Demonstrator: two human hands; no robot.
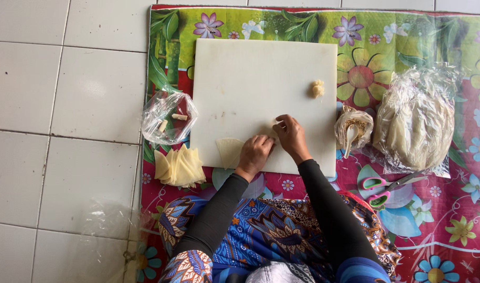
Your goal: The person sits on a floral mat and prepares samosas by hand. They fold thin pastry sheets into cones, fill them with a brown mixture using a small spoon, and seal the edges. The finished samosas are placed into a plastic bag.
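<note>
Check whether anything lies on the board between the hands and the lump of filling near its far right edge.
Nothing visible does. Bare white cutting board runs from the left hand and right hand to the filling lump.

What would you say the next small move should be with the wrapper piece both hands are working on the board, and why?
Probably keep rolling it closed: the left hand and right hand pinch a small wrapper piece on the white board, and finished rolls lie in the open bag.
</note>
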